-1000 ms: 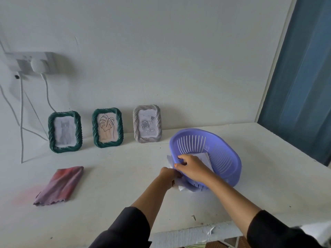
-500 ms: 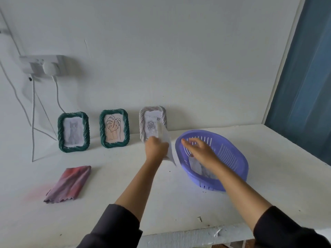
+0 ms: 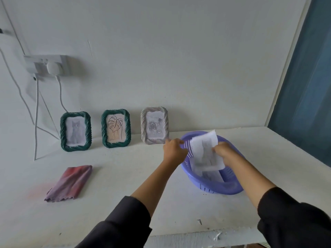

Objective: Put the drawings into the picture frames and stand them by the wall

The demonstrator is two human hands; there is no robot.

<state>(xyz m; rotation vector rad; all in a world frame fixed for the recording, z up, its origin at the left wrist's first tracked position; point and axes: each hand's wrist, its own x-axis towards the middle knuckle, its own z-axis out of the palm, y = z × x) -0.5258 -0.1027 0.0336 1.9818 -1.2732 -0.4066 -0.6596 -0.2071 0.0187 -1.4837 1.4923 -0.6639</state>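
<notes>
Over the basket (image 3: 223, 190), right hand (image 3: 223, 153) pinches the drawing (image 3: 204, 149) upright, top tilted right; left hand (image 3: 174, 150): grip unclear.

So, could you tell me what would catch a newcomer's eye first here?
Three framed drawings stand along the wall: cat frame, leaf frame and rose frame. Right of them, the right hand holds loose sheets over a purple basket, with the left hand at its rim. A pink cloth lies at front left.
</notes>
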